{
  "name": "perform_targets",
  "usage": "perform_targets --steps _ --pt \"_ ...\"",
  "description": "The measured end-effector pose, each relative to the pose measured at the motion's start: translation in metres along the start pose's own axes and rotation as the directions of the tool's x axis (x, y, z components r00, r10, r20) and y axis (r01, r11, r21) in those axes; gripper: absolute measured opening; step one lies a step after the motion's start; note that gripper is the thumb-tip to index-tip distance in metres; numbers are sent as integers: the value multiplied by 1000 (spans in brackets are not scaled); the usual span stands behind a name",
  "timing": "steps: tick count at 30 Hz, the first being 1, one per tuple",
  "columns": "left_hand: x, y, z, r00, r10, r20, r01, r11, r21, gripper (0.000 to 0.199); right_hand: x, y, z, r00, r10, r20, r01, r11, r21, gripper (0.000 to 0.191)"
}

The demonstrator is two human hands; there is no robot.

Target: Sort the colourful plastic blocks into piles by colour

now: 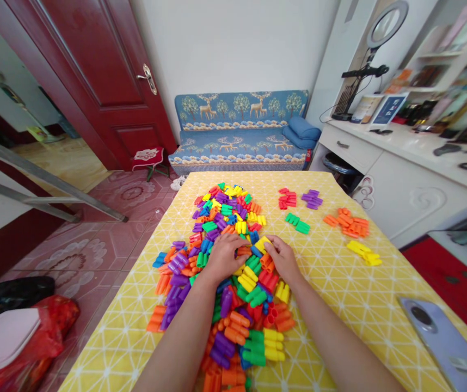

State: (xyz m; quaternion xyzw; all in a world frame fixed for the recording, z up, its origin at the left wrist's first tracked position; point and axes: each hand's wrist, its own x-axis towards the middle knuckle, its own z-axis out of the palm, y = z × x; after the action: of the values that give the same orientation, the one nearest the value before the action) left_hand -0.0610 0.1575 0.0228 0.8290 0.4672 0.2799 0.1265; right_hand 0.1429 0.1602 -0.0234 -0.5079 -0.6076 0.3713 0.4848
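Note:
A long heap of plastic pieces in purple, orange, green, yellow, red and blue covers the middle of the table. My left hand (226, 256) rests on the heap, fingers bent over the pieces; its fingertips touch an orange piece (243, 251). At the heap's right edge, my right hand (283, 257) pinches a yellow piece (262, 244) between thumb and fingers. To the right lie small separate groups: red pieces (287, 199), purple pieces (312, 199), green pieces (297, 223), orange pieces (348, 223) and yellow pieces (364, 253).
The table (135, 337) has a yellow patterned cloth. A phone (441, 337) lies at its right edge. Beyond stand a blue sofa (241, 147) and a small red stool (148, 157). A white desk (405, 158) is at the right, bags (54, 332) at the left.

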Motion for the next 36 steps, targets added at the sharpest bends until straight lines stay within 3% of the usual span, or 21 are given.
perform_targets --steps 3,6,10,13,15,18,20,23,29,32,36 --pt "2 0 0 1000 -10 -17 10 1000 -1 13 0 2 -4 998 1 -70 -5 998 -63 35" --pt "3 0 1 995 -57 -78 59 998 23 12 1 3 -19 982 8 -188 -50 974 -221 37" --pt "3 -2 2 989 -94 -118 103 992 71 10 1 3 -49 968 -3 -251 -147 803 -578 29" --pt "3 -3 3 983 -109 -151 123 989 86 10 1 4 -63 965 -77 -252 -131 689 -713 27" --pt "3 -4 3 978 -117 -171 132 988 80 11 1 6 -65 974 -132 -186 -49 676 -735 31" --pt "3 -6 4 981 -104 -164 115 992 59 9 -1 9 -63 985 -168 24 134 683 -718 34" --pt "4 -8 6 984 -90 -152 97 994 44 9 -5 9 -66 983 -159 94 178 679 -712 31" --pt "4 -10 7 986 -86 -144 91 995 32 10 -14 9 -84 991 -132 23 100 608 -787 27" --pt "5 -10 6 988 -110 -111 111 994 2 9 -33 20 -146 977 -147 -154 -92 362 -928 25" --pt "5 -8 5 986 -120 -113 122 993 4 9 -38 27 -160 960 -213 -183 -99 352 -931 25" --pt "4 -5 3 987 -119 -108 122 992 23 10 -41 29 -158 909 -312 -277 -143 391 -909 30"
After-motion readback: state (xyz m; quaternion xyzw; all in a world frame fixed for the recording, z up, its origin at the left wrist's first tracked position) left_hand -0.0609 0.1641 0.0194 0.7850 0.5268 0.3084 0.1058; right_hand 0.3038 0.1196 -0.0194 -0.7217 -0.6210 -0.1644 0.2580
